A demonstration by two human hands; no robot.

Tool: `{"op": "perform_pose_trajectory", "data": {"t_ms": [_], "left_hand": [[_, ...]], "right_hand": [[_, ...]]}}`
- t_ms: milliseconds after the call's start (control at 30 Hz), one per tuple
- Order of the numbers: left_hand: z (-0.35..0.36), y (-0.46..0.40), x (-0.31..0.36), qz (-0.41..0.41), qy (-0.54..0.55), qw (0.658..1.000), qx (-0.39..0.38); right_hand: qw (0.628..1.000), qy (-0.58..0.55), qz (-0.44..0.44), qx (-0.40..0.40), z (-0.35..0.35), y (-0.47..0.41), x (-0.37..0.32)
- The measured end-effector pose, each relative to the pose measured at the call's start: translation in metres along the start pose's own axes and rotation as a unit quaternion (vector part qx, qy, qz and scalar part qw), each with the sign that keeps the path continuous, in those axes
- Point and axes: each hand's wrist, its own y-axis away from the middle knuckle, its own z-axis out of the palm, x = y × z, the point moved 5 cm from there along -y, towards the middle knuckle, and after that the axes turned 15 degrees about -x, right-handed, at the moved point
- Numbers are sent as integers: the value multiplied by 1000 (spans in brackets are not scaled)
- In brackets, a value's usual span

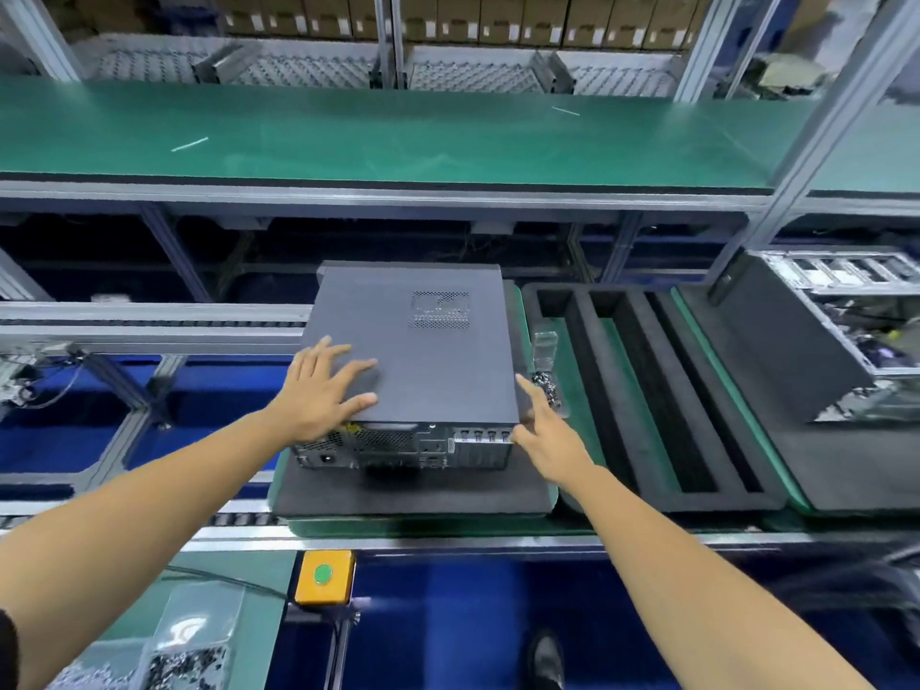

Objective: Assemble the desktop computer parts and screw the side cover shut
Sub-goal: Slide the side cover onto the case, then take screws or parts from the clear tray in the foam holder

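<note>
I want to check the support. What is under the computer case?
The computer case lies on a dark foam pad, which sits on a green tray. The pad beneath the case itself is covered.

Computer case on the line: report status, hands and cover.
Left hand flat on side cover, fingers spread. Right hand open at the case's near right corner. Cover sits on computer case. Screw pile beside it, nothing blocking.

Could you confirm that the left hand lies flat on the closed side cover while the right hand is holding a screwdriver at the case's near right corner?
Not quite: the head view shows the right hand holding no screwdriver; its bare fingers touch the case's near right corner. The left hand does lie flat on the closed side cover.
</note>
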Motion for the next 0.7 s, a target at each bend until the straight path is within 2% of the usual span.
{"op": "perform_pose_trajectory", "data": {"t_ms": [67,167,267,367,600,700], "left_hand": [[-6,-21,30,18,13,999,34],[-8,-58,57,-40,35,997,50],[8,-84,75,-92,46,995,12],[18,-97,79,-108,41,993,17],[18,-98,78,-117,27,992,27],[11,-99,109,-79,15,995,61]], "right_hand": [[996,-76,22,34,-9,3,26],[992,-105,61,45,-24,0,69],[993,-65,95,-11,-36,-10,107],[992,13,109,-67,-52,-30,137],[986,31,104,-127,-60,-66,167],[980,49,94,-167,-56,-73,175]]}}
